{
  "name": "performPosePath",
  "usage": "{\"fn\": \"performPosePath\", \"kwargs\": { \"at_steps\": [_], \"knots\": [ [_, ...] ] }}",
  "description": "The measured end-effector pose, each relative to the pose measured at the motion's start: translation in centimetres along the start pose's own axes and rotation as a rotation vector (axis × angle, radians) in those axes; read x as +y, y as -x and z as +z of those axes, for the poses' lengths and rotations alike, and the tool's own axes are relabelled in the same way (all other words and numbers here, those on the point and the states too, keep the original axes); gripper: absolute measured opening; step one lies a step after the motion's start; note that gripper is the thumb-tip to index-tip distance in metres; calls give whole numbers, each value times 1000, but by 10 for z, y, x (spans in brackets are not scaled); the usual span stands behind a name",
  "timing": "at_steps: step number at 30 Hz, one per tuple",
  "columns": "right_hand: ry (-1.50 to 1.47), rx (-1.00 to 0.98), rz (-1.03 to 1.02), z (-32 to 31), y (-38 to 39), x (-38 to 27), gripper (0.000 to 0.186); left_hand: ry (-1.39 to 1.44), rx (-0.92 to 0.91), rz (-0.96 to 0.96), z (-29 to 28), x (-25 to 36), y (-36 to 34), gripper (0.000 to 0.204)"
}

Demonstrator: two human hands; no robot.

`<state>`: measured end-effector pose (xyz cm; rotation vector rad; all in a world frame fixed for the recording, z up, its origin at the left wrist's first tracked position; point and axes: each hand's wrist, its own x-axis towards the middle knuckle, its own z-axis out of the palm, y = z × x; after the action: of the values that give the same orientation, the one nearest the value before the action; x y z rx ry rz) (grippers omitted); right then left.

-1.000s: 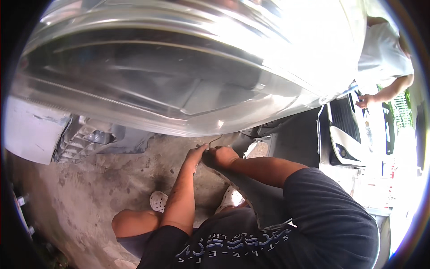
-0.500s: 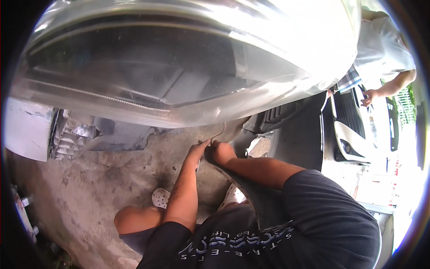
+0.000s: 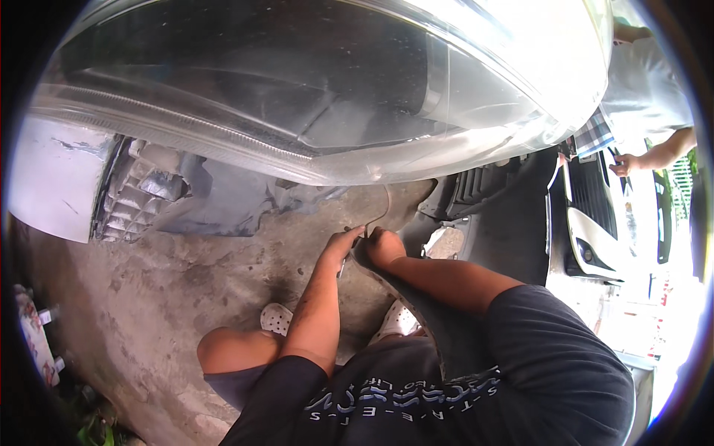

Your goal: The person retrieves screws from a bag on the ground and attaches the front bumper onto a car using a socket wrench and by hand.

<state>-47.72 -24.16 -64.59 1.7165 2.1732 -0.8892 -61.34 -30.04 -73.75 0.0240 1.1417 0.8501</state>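
Note:
Both of my hands meet low in front of me, at the narrow tip of a dark curved panel (image 3: 416,305). This panel runs back beneath my right forearm to my lap. My right hand (image 3: 385,249) is closed in a fist at the panel's tip. Beside it, my left hand (image 3: 346,244) has its fingers pressed together; what they hold is hidden. A thin curved strip (image 3: 387,202) rises from between my hands toward the car. Some small shiny thing (image 3: 342,267) shows under my left wrist. Close above hangs a large clear headlight (image 3: 297,97).
A broken light-coloured body panel (image 3: 59,178) with a ribbed dark insert (image 3: 137,197) is at the left. At right stand a large dark plastic part (image 3: 506,215) and a pale bumper with a grille (image 3: 595,238). Farther right is another person (image 3: 651,89). Stained concrete (image 3: 201,290) lies below.
The view has shifted, so the headlight appears higher and my hands a little farther right. My hands keep the same hold. The other person's hand appears slightly farther right.

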Motion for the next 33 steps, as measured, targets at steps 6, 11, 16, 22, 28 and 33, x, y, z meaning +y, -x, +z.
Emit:
{"fn": "performPosePath", "kwargs": {
  "at_steps": [6,11,16,22,28,33],
  "knots": [
    [90,22,62,5,-11,9,38,-8,-15,6,9,7,4,52],
    [125,-45,88,0,1,-11,43,-5,-10,3,-4,0,-2,55],
    [146,-92,51,0,-1,-5,41,10,-33,13,-4,-4,-6,56],
    [135,-120,1,2,-17,17,40,7,-50,32,4,4,-3,55],
    [200,-182,-13,-12,4,-26,42,17,13,5,-20,-5,-3,52],
    [236,-314,-155,-18,-1,9,42,-7,23,18,7,0,-4,48]
  ]
}}
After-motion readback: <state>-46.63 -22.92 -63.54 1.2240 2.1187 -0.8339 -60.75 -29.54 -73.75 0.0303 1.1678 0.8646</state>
